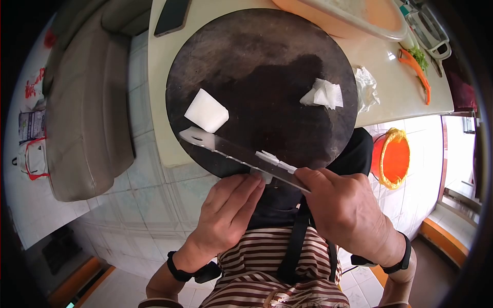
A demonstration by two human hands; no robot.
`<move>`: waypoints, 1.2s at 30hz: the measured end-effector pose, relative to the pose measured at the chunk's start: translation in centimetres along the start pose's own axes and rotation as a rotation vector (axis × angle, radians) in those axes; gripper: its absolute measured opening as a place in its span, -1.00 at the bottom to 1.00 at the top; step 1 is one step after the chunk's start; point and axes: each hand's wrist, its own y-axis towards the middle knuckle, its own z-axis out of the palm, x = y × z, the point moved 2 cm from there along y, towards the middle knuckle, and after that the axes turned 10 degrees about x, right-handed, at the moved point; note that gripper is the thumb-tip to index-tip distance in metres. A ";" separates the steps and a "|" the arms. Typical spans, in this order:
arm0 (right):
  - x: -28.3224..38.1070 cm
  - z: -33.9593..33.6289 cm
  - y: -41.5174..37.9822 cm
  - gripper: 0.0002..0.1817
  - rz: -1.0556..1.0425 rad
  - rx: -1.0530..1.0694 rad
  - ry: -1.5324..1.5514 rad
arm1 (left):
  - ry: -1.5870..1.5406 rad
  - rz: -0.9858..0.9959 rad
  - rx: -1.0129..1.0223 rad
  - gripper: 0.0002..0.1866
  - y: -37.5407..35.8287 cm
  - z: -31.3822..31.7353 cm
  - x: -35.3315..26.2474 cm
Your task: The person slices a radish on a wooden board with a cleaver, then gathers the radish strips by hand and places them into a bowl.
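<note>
My right hand (344, 210) is closed round the handle end of a kitchen knife (226, 149). The broad blade slants across the near edge of a round dark chopping board (257, 46), its tip to the left. A few thin white strips (276, 160) cling to the blade. My left hand (228, 208) is closed, its fingertips pressed on a small white piece (266, 177) against the near side of the blade; the fingers partly hide it. A larger white block (206, 111) with cut faces lies beyond the blade's tip. Thin white slices (326, 95) are heaped at the board's right.
The board stands on a pale table (162, 102) with a phone (172, 15) at the back left. An orange basin (354, 18), crumpled white wrapping (366, 88) and an orange peeler-like tool (417, 74) lie beyond. A red lined bucket (394, 158) stands on the floor, right.
</note>
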 end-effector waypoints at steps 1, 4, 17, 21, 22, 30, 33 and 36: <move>-0.2 -0.1 -0.1 -0.72 0.005 0.005 0.000 | -0.012 0.005 0.014 -0.75 0.4 -0.2 0.1; -0.3 -0.3 -0.3 -0.72 0.016 0.012 -0.003 | -0.024 0.006 0.036 -0.76 1.2 -0.6 0.3; 0.3 -1.3 -1.6 -0.48 -0.001 0.120 -0.033 | 0.025 -0.043 0.117 -0.76 0.7 -0.3 -0.3; 0.6 -1.2 -2.0 -0.45 -0.026 0.170 -0.108 | 0.047 -0.061 0.166 -0.76 -0.1 -0.5 -0.9; 0.7 -1.2 -2.0 -0.45 -0.036 0.170 -0.130 | 0.026 -0.080 0.189 -0.76 -0.2 -0.6 -1.0; 0.8 -0.8 -1.9 -0.48 -0.047 0.178 -0.197 | 0.006 -0.102 0.203 -0.78 -0.2 -0.5 -1.1; 1.1 -0.5 -1.2 -0.52 -0.035 0.164 -0.185 | -0.019 -0.117 0.206 -0.79 -0.1 -0.4 -1.2; 1.5 -0.1 -0.1 -0.55 -0.032 0.152 -0.239 | -0.047 -0.132 0.188 -0.80 0.1 -0.3 -1.2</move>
